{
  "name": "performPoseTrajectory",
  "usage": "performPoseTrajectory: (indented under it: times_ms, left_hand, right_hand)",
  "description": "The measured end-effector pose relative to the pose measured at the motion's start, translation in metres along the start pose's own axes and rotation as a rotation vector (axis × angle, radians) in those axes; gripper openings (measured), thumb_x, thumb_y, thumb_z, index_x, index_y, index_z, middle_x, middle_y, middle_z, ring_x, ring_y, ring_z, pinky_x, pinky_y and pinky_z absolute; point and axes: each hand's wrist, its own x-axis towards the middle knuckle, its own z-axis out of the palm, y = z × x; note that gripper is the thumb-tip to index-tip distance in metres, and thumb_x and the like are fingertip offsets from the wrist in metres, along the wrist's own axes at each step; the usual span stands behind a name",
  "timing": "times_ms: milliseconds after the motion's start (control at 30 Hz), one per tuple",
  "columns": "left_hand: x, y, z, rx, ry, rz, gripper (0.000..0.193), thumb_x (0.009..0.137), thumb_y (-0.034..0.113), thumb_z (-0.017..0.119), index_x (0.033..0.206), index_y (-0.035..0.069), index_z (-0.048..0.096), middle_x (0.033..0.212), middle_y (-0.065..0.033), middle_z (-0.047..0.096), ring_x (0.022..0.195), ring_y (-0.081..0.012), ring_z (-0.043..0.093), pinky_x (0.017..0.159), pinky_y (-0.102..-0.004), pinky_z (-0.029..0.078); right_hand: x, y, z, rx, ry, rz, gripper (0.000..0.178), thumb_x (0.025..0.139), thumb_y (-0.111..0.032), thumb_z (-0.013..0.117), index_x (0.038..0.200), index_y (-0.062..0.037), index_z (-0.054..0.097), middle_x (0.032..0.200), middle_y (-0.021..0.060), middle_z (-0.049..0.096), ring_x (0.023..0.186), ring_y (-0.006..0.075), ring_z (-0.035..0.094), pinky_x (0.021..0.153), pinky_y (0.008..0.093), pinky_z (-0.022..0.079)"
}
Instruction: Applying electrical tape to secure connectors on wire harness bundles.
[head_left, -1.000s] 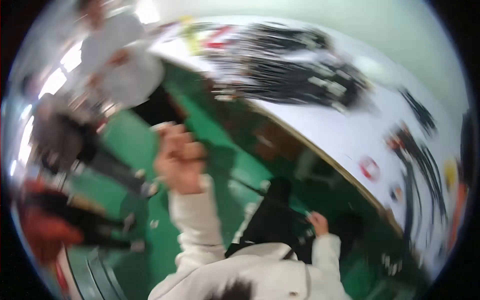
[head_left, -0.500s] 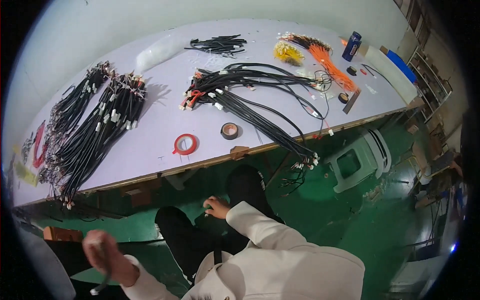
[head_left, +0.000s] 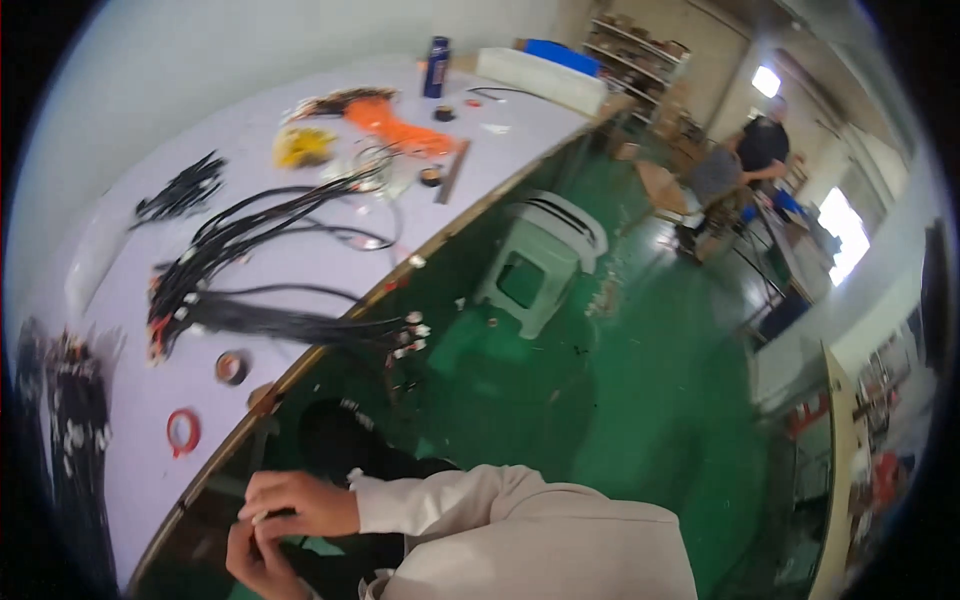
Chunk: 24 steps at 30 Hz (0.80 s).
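Observation:
Low in the view, my right hand point(head_left: 303, 503) and my left hand point(head_left: 262, 562) meet just off the table's front edge. The fingers of both are bent and pressed together. Whatever lies between them is too small and blurred to make out. On the table nearby are a roll of red tape point(head_left: 183, 431) and a roll of black tape point(head_left: 231, 367). A bundle of black cables point(head_left: 270, 318) with white connectors reaches over the edge. Another black cable bundle point(head_left: 78, 440) lies at the left.
Further along the table point(head_left: 300, 240) are yellow wires point(head_left: 303, 147), orange wires point(head_left: 400, 128), a dark blue bottle point(head_left: 436, 68) and loose black cables point(head_left: 183, 187). A pale green stool point(head_left: 530, 270) stands on the green floor. Another person point(head_left: 760, 150) is in the far right background.
My view has swung to the right. My left hand, which held a black cable with a white connector at the far left, has come together with my right hand.

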Motion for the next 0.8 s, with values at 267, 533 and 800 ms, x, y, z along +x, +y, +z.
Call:
performPoseTrajectory:
  times_ms: [267,533,800]
  left_hand:
    - [-0.019,0.006,0.005,-0.394,-0.008,-0.265,0.018,0.093,0.016,0.054,0.091,0.0,0.061,0.076,-0.0027,0.059,0.062,-0.0088,0.049,0.055,-0.0227,0.039]
    - [-0.035,0.011,0.029,-0.3,0.219,-0.246,0.025,0.094,0.023,0.052,0.097,0.0,0.06,0.076,-0.005,0.06,0.059,-0.0083,0.048,0.049,-0.0226,0.039]
    - [-0.033,0.0,0.009,-0.025,0.167,-0.093,0.025,0.097,0.024,0.043,0.101,0.001,0.051,0.078,-0.0078,0.057,0.061,-0.0126,0.051,0.055,-0.0265,0.044]
  right_hand:
    - [-0.002,-0.014,-0.005,-0.024,-0.059,-0.015,0.014,0.086,-0.014,0.06,0.082,-0.0013,0.06,0.08,0.0079,0.048,0.068,0.0223,0.051,0.061,0.0336,0.042]
    - [-0.008,-0.011,0.019,-0.039,0.263,0.006,0.018,0.087,-0.016,0.058,0.081,0.0007,0.057,0.075,0.0098,0.049,0.064,0.0244,0.051,0.058,0.0327,0.042]
    - [-0.007,-0.009,0.02,-0.206,0.125,0.112,0.021,0.084,-0.022,0.061,0.08,-0.0024,0.057,0.075,0.0091,0.053,0.064,0.0288,0.056,0.055,0.0358,0.043]
